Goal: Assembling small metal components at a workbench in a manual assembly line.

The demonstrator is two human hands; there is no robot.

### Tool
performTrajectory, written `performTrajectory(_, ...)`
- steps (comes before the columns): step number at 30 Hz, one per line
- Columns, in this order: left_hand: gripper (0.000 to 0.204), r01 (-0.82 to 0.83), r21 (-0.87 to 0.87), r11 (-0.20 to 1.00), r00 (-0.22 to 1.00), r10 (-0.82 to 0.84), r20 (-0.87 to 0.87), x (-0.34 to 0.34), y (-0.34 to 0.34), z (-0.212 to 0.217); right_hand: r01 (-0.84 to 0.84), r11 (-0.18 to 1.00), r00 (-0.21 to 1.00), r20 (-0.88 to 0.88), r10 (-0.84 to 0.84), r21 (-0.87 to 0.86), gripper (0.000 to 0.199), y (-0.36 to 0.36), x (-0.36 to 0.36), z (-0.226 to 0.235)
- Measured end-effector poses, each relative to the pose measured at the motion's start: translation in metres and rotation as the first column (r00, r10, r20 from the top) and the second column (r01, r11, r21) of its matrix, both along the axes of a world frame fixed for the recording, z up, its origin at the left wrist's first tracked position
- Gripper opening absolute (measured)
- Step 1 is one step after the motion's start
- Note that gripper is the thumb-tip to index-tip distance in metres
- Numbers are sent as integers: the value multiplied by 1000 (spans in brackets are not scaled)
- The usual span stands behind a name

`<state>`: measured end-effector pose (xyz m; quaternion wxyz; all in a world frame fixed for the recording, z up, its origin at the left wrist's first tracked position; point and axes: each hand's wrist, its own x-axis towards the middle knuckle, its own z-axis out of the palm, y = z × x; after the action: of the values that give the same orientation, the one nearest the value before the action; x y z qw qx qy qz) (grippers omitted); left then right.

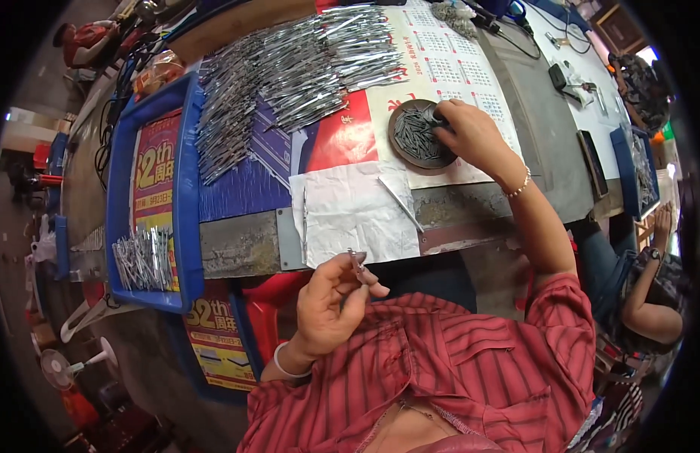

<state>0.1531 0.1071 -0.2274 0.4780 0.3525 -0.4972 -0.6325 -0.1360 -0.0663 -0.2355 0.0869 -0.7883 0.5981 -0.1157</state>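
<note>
My left hand [327, 309] is raised in front of my body, near the table's front edge. Its thumb and fingers pinch a small, thin metal piece [355, 261], seen almost end-on. To the right, my right hand [474, 134] reaches over the rim of a round dark bowl [401, 153]. Many short grey metal pins [416, 130] lie in that bowl. The right fingertips bend down among the pins, and whatever is between them is hidden. Between my hands a crumpled white sheet [342, 204] lies at the table edge, with a slim metal strip [400, 204] slanting across it.
Large heaps of shiny metal strips [289, 75] cover the back left of the table. A blue tray [188, 257] at the left holds a bundle of similar strips [143, 259]. Printed calendar paper [471, 83] lies under the bowl. A person's arm [648, 302] shows at the far right.
</note>
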Motion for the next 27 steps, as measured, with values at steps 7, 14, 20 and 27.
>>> performTrajectory(7,31,74,193,978,995,-58,-86,4,-3,-3,18,1000,997,-78,-19,-5,17,-14,11,-14)
performTrajectory(14,29,145,187,972,985,-124,-121,-5,-9,-12,0,1000,989,145,-1,2,14,-14,-1,-11)
performTrajectory(20,28,152,181,972,983,-130,-128,-8,-11,-17,-6,1000,944,329,-1,18,13,-14,-8,-14)
performTrajectory(27,27,147,171,974,987,-135,-84,-12,-12,-14,1,991,889,453,-62,134,10,-13,-9,-13)
